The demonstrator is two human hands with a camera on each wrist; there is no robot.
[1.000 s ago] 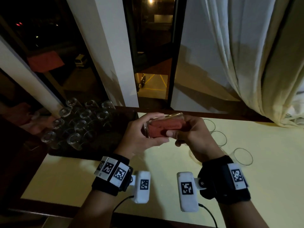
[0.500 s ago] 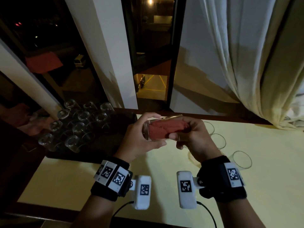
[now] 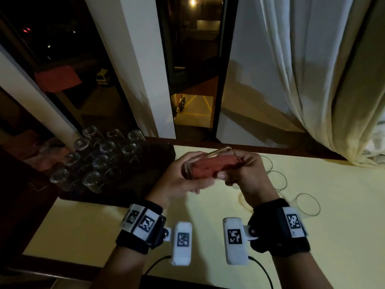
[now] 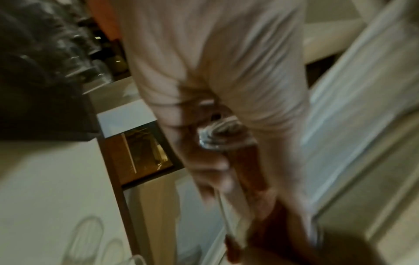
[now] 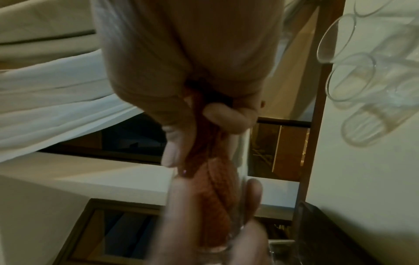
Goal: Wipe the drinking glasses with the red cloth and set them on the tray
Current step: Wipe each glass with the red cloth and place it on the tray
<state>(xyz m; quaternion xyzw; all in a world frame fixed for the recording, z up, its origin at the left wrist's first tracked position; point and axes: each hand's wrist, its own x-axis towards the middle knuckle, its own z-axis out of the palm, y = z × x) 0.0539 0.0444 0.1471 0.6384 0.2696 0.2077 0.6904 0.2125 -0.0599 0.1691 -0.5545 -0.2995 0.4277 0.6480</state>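
Fingers of our left hand (image 3: 183, 180) clasp the glass (image 3: 208, 165); right fingers (image 3: 248, 172) pinch the red cloth (image 3: 210, 168) inside. Wiping proceeds; next, withdraw cloth, move to tray (image 3: 133, 190).

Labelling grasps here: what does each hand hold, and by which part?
Left hand grips the glass around its base end; right hand pinches the red cloth at the mouth.

A clear, glossy glass (image 3: 208, 163) was seen, stuffed with a red cloth (image 3: 206, 168) of rough, nubby weave. The table (image 3: 333, 236) was covered in smooth, matt pale yellow. The tray (image 3: 133, 190) looked dark and matt; the curtain (image 3: 312, 69) was soft white fabric.
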